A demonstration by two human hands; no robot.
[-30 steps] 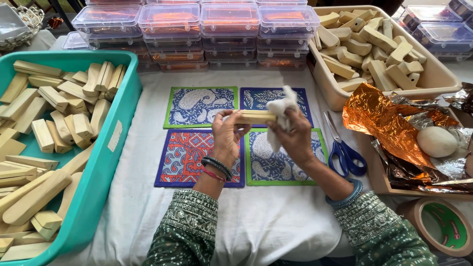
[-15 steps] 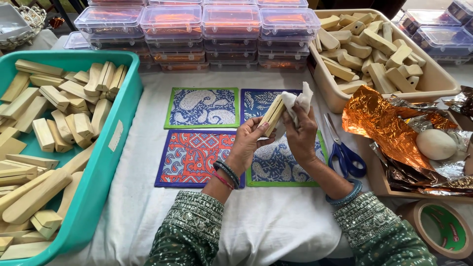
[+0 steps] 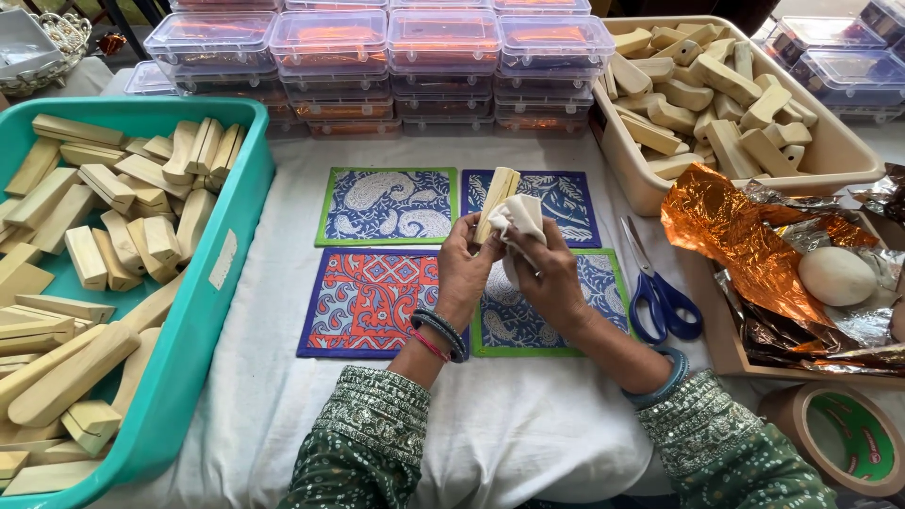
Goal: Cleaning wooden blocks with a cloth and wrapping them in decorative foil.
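My left hand [image 3: 464, 271] grips the lower end of a pale wooden piece [image 3: 497, 199], which stands nearly upright over the patterned mats. My right hand [image 3: 545, 275] presses a small white cloth [image 3: 519, 217] against the side of that piece. Both hands meet above the middle of several printed fabric mats [image 3: 363, 300], blue, green-edged and red, laid on a white tablecloth [image 3: 490, 424]. Bangles circle both wrists, and green patterned sleeves cover my forearms.
A teal bin [image 3: 203, 283] of wooden pieces stands at left, a beige tub [image 3: 830, 151] of similar pieces at back right. Stacked clear lidded boxes [image 3: 443, 57] line the back. Blue-handled scissors [image 3: 655, 287], orange foil [image 3: 735, 236], a pale egg-shaped object [image 3: 834, 275] and a tape roll [image 3: 839, 438] lie at right.
The wooden piece has turned from lying level between my hands to standing nearly upright. The cloth has shifted from its right end to its side.
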